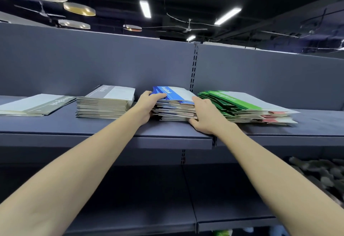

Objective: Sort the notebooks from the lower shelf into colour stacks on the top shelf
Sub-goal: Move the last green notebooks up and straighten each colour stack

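- Both hands are on the stack of blue-and-grey paper notebooks (174, 103) at the middle of the frame: my left hand (147, 105) wraps its left end with fingers curled over the top cover, and my right hand (202, 113) presses against its right end, thumb low by the shelf surface.
- Squaring this pile looks like the step in hand. To do it well I would squeeze evenly from both ends, keep the bottom copies flat on the dark grey metal top shelf (111, 131), and tap the ragged front edges back so none overhang.
- I should keep my right hand from nudging the stack of green-and-grey notebooks (242, 105) just beside it, which is already fanned out loosely, with a few red-edged copies (275, 113) showing near its bottom; those probably need pulling out.
- Blue stack: thin soft-cover books, white-lettered blue band on the top cover, pale page edges unevenly stepped.
- Left of it stands a tidy stack of grey-covered notebooks (104, 103), and at the far left of the frame a low pile of olive-grey notebooks (37, 105).
- Below, the lower shelf (130, 222) appears dark; I cannot tell whether any notebooks remain there.
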`<state>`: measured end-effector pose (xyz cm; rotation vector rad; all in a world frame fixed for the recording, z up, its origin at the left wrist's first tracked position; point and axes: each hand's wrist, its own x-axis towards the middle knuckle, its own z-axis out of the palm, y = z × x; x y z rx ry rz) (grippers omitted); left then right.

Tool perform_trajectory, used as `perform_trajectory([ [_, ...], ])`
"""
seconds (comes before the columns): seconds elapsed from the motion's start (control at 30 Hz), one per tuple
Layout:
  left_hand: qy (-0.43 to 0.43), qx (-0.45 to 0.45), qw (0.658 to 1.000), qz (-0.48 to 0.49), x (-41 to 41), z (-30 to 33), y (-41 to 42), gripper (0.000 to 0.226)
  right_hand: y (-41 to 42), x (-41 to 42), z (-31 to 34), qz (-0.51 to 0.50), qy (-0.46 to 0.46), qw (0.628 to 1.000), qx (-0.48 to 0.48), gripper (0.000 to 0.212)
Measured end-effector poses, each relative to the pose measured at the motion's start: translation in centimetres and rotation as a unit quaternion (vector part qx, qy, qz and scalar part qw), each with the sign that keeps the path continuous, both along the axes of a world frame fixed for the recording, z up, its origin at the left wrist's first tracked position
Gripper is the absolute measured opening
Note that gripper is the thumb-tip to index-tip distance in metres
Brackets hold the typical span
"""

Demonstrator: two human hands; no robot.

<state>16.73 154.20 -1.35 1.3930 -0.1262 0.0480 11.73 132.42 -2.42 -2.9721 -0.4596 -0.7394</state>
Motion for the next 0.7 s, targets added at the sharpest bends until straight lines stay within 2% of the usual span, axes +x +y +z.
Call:
perform_trajectory([
  [0.1, 0.004, -0.009, 1.000, 0.008, -0.2, 0.1, -0.1, 0.070, -0.1, 0.2, 0.1, -0.001, -0.029, 0.999, -0.030, 0.068],
  [0.27, -0.005, -0.029, 1.000, -0.008, 0.0, 0.3, 0.4, 0.079, -0.3, 1.0, 0.1, 0.004, -0.064, 0.995, -0.073, 0.072],
  [0.4, -0.001, -0.018, 1.000, -0.002, -0.1, 0.4, 0.7, 0.058, -0.1, 1.2, 0.3, 0.013, -0.105, 0.989, -0.108, 0.069],
  [0.5, -0.007, -0.019, 1.000, 0.019, 0.2, 0.3, 0.8, 0.032, 0.3, 1.1, 0.5, 0.023, -0.124, 0.984, -0.123, 0.067],
  [0.6, -0.011, -0.041, 0.998, 0.057, 0.2, 0.4, 0.8, 0.028, 0.7, 1.3, 0.6, 0.031, -0.142, 0.981, -0.128, 0.073],
  [0.7, -0.010, -0.056, 0.993, 0.107, -0.2, 0.7, 1.0, 0.014, 2.2, 1.0, 0.5, 0.036, -0.165, 0.980, -0.106, 0.074],
])
